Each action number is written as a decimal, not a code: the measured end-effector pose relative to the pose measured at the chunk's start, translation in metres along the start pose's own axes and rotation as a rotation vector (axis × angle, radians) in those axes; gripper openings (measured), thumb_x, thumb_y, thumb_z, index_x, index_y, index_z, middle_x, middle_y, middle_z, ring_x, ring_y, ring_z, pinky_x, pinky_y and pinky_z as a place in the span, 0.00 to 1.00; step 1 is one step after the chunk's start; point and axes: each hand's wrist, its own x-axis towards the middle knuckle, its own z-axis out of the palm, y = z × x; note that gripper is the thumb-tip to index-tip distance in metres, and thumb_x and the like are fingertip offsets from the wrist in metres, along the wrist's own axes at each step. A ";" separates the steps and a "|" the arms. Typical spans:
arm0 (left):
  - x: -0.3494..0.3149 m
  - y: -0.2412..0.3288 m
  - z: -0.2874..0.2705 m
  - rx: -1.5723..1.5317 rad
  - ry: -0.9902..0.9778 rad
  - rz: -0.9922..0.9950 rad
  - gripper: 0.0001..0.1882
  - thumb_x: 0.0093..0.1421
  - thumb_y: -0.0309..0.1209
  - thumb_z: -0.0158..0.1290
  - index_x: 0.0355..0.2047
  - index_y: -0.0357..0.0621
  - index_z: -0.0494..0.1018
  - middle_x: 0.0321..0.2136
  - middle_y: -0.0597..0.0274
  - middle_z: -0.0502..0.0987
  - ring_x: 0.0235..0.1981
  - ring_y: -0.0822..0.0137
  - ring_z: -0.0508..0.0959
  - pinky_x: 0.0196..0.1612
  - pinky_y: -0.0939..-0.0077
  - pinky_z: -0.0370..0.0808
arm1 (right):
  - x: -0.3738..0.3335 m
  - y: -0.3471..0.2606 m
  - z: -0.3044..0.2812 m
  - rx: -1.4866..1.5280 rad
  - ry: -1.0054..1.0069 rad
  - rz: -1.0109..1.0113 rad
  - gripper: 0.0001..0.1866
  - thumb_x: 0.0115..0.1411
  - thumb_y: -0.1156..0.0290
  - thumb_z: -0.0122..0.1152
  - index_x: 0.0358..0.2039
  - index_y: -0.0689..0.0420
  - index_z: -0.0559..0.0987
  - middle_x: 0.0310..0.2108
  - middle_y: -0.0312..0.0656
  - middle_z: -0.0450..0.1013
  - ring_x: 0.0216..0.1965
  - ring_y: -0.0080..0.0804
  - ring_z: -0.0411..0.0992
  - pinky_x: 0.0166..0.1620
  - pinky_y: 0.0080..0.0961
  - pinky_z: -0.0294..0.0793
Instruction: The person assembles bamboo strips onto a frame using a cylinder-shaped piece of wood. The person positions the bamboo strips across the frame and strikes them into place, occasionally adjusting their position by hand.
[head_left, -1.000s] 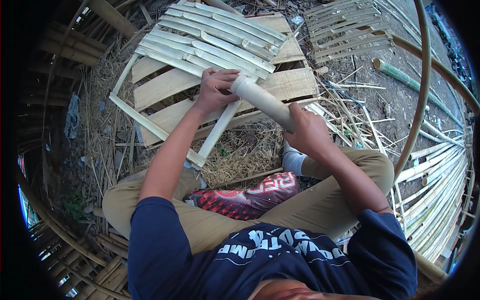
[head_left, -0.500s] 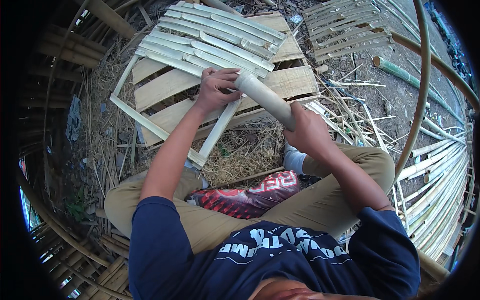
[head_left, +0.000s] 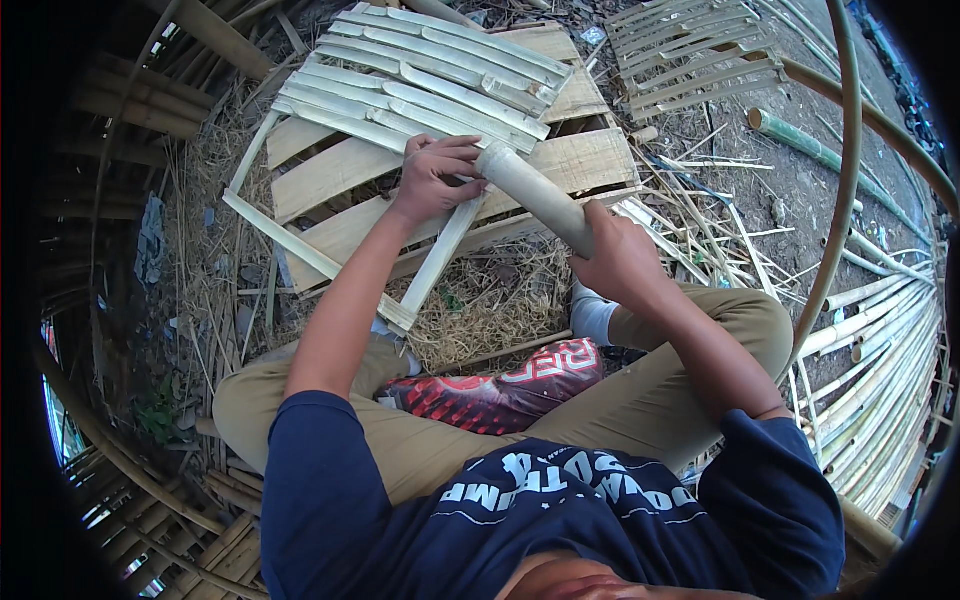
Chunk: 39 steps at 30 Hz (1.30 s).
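My right hand (head_left: pixel 622 252) grips the near end of a thick, pale bamboo tube (head_left: pixel 538 198). The tube slants up to the left, its far end beside the fingertips of my left hand (head_left: pixel 438 178). That left hand is closed, thumb toward the fingers, at the upper end of a split bamboo strip (head_left: pixel 440 262). Whatever lies between its fingers is hidden. The strip belongs to a frame whose other long strip (head_left: pixel 282 236) runs along the left. Pale bamboo slats (head_left: pixel 420 80) lie side by side across the frame's far part, over a wooden slatted platform (head_left: pixel 335 180).
Between my crossed legs lies a red and dark printed bag (head_left: pixel 500 392) beside dry shavings (head_left: pixel 480 315). To the right are a slatted bamboo panel (head_left: pixel 690 50), a green bamboo pole (head_left: pixel 840 160) and a pile of pale poles (head_left: pixel 870 390). A curved pole (head_left: pixel 850 150) rises at right.
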 end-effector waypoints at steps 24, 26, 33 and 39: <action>0.038 -0.043 0.004 0.597 -0.020 -0.263 0.30 0.70 0.42 0.42 0.71 0.52 0.61 0.72 0.53 0.59 0.74 0.52 0.54 0.76 0.49 0.45 | -0.007 0.003 -0.012 0.081 0.038 0.000 0.28 0.49 0.66 0.72 0.49 0.63 0.73 0.36 0.59 0.79 0.40 0.60 0.78 0.45 0.51 0.76; 0.038 -0.040 0.006 0.605 0.006 -0.267 0.30 0.69 0.41 0.42 0.70 0.52 0.62 0.72 0.54 0.59 0.74 0.53 0.55 0.76 0.50 0.46 | -0.006 0.003 -0.012 0.077 0.027 0.008 0.28 0.49 0.66 0.72 0.49 0.63 0.73 0.37 0.59 0.79 0.41 0.60 0.78 0.45 0.50 0.77; 0.040 -0.035 0.002 0.583 0.025 -0.296 0.29 0.68 0.41 0.43 0.70 0.52 0.63 0.72 0.55 0.60 0.74 0.56 0.57 0.76 0.53 0.47 | 0.010 0.008 0.011 0.303 -0.019 -0.020 0.29 0.50 0.67 0.72 0.51 0.64 0.73 0.36 0.54 0.80 0.37 0.45 0.81 0.41 0.42 0.79; 0.042 -0.035 -0.003 0.568 -0.026 -0.335 0.29 0.68 0.41 0.44 0.69 0.52 0.63 0.72 0.56 0.60 0.74 0.56 0.57 0.75 0.53 0.48 | 0.052 -0.018 0.040 1.183 -0.267 -0.035 0.31 0.60 0.74 0.66 0.61 0.65 0.63 0.49 0.49 0.76 0.36 0.33 0.79 0.40 0.31 0.83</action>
